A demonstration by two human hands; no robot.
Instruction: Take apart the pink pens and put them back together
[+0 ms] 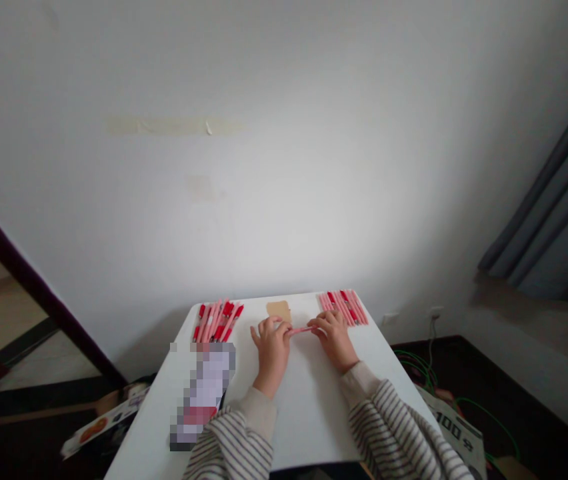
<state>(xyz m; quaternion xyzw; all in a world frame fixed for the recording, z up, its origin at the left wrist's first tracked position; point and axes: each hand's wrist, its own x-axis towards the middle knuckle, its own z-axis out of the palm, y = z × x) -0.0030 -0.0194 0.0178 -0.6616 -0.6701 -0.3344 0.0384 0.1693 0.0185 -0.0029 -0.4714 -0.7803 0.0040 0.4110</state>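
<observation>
The left hand [271, 345] and right hand [335, 339] are holding a pink pen [301, 330] by its ends in pinched fingers, toward the far edge of the surface [309, 400]. A pen bunch [218, 321] is lying by the far left corner, a pen row [344, 308] by the far right.

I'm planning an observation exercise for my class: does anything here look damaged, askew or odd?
Yes, mildly. On the wall, a yellowish strip like old tape has a bit curling up, and a faint stain shows below it. On the table, the pens on the left fan unevenly, unlike the straighter row on the right.
</observation>
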